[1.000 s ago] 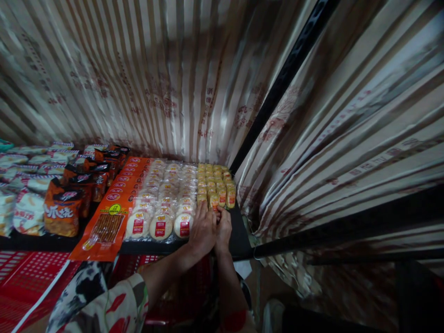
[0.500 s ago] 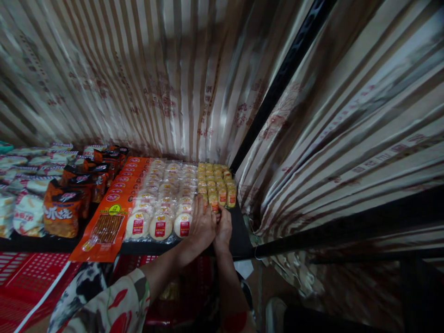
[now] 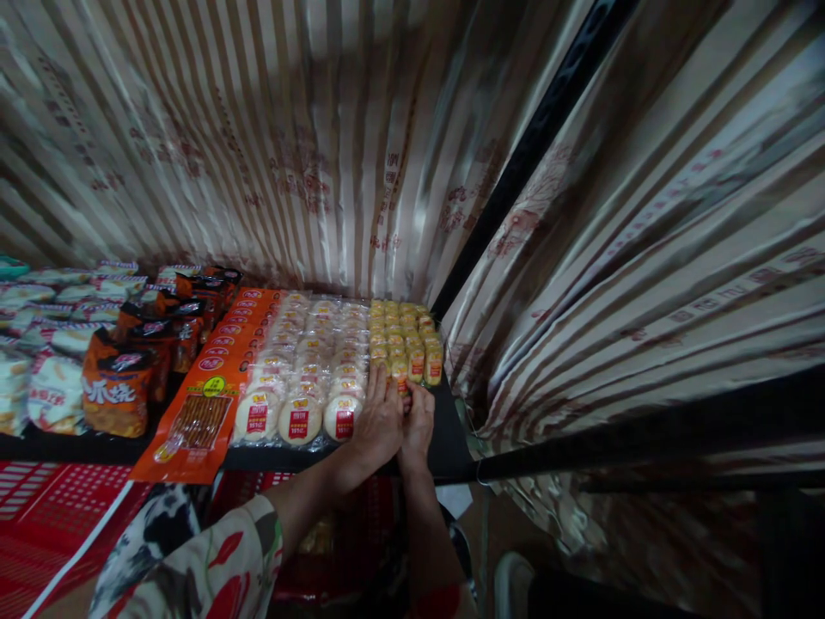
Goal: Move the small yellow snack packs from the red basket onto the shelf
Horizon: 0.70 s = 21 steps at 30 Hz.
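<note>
Small yellow wrapped snack packets [image 3: 416, 365] stand in tight rows at the right end of a black shelf [image 3: 444, 447]. My left hand [image 3: 379, 425] reaches over the front left of these rows, its fingers close together against a yellow packet. Beside it, touching it, my right hand [image 3: 418, 421] has bent fingers pinching at the same front packet, which shows only in part between the hands. Left of my hands are rows of round white rice crackers [image 3: 298, 419] in clear wrappers with red labels. The thumbs are mostly hidden.
Orange packs of brown sticks [image 3: 203, 421] overlap in a column further left. Orange-and-black snack bags [image 3: 116, 391] and white bags [image 3: 55, 391] fill the left side. Red baskets [image 3: 58, 533] sit below the shelf. A black post [image 3: 509, 189] and striped curtains [image 3: 309, 129] stand behind.
The view has shifted slightly. Both hands stay together at the front yellow packets, with the right hand's fingers moved very slightly.
</note>
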{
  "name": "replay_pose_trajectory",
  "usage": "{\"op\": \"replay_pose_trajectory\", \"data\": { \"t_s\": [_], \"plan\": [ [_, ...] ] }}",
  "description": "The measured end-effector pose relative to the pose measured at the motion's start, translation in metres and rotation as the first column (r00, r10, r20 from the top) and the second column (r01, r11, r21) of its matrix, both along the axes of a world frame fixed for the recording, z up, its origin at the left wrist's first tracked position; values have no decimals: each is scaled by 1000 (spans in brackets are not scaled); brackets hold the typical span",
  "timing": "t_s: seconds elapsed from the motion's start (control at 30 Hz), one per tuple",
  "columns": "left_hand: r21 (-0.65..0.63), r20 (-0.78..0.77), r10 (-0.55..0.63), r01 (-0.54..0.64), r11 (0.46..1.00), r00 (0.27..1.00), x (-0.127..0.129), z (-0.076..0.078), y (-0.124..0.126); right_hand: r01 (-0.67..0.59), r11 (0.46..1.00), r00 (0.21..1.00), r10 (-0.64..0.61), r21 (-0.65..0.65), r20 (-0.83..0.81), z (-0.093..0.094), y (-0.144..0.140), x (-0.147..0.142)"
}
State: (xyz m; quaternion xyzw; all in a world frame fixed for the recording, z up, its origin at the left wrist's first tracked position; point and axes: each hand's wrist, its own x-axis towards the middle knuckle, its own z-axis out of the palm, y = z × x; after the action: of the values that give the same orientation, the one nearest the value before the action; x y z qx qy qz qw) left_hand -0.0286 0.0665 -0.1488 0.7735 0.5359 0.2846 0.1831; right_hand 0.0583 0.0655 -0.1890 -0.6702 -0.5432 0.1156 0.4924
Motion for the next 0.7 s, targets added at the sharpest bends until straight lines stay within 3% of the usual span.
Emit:
{"op": "replay_pose_trajectory", "data": {
  "t_s": [0.23, 0.7],
  "plan": [
    [53, -40, -15, 17, 998, 999, 2, -6, 2, 1, 999, 1000, -2, -48, -31, -1, 2, 1],
    [63, -59, -41, 45, 997, 997, 0, -9, 2, 2, 1000, 998, -2, -4, -56, 0, 3, 1]
  ]
}}
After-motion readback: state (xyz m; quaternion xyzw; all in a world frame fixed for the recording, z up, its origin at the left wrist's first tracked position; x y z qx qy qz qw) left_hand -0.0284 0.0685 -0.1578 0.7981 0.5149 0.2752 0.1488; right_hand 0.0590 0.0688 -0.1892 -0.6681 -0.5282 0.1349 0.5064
